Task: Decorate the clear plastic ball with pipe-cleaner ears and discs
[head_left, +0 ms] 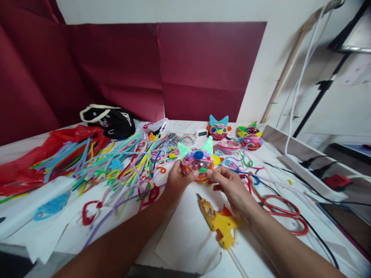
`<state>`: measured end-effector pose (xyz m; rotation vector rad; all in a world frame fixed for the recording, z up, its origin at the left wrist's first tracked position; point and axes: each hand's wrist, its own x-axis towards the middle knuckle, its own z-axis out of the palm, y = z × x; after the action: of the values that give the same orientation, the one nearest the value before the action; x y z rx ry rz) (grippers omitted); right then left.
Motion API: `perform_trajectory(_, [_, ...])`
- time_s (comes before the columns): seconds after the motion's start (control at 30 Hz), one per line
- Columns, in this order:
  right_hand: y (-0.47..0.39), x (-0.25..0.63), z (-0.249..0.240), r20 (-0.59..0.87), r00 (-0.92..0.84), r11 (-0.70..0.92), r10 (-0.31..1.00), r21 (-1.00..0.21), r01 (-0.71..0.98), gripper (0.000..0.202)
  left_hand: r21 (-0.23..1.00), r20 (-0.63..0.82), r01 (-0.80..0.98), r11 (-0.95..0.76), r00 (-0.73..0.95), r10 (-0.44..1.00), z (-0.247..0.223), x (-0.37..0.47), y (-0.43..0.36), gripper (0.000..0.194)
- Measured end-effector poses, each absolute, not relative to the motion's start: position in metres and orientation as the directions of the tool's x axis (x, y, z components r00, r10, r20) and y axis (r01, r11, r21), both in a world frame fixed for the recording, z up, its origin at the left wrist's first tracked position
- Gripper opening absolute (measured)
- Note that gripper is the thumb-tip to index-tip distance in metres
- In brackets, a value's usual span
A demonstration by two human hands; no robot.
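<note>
A round craft animal figure point(203, 157) made of pipe cleaners stands upright between my hands, with mint-green pointed ears, a pink band, a blue disc and a clear round body. My left hand point(178, 180) grips its lower left side, thumb across the front. On its lower right edge, my right hand point(227, 180) pinches near a small green piece, thumb and index finger close together. Below the figure, a yellow glue gun point(217, 224) lies on white paper point(182, 235), its nozzle pointing up and left, a clear glue stick at its rear.
Loose pipe cleaners point(116, 160) cover the left, some in a red plastic bag point(87, 135). Two similar figures point(219, 129) stand at the back. Red-handled scissors point(285, 210) and black cables lie right, near a power strip point(313, 175). A black bag point(116, 122) sits back left.
</note>
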<state>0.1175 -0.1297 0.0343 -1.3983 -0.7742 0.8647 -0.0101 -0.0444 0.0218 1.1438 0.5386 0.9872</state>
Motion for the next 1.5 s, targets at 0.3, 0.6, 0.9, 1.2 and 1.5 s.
perform_trajectory(0.3, [-0.1292, 0.1198, 0.0304, -0.052, 0.476, -0.016, 0.878, -0.997, -0.080, 0.042, 0.929, 0.115, -0.359, 0.090, 0.511, 0.852, 0.0211, -0.0103, -0.0423, 0.051])
perform_trajectory(0.6, [-0.1291, 0.1203, 0.0304, -0.047, 0.468, -0.009, 0.883, -0.997, -0.082, 0.042, 0.929, 0.067, -0.346, 0.134, 0.512, 0.856, 0.0232, -0.0105, -0.0451, 0.048])
perform_trajectory(0.9, [-0.1294, 0.1182, 0.0311, -0.023, 0.476, 0.004, 0.879, -0.998, -0.055, 0.046, 0.923, 0.055, -0.353, 0.153, 0.515, 0.855, 0.0204, -0.0126, -0.0456, 0.043])
perform_trajectory(1.2, [-0.1288, 0.1187, 0.0313, 0.003, 0.472, 0.022, 0.882, -0.999, -0.035, 0.044, 0.909, 0.057, -0.377, 0.178, 0.535, 0.843, 0.0185, -0.0126, -0.0430, 0.042])
perform_trajectory(1.5, [-0.1282, 0.1184, 0.0302, 0.014, 0.477, 0.030, 0.879, -0.999, -0.026, 0.040, 0.915, 0.069, -0.369, 0.165, 0.544, 0.837, 0.0151, -0.0122, -0.0411, 0.043])
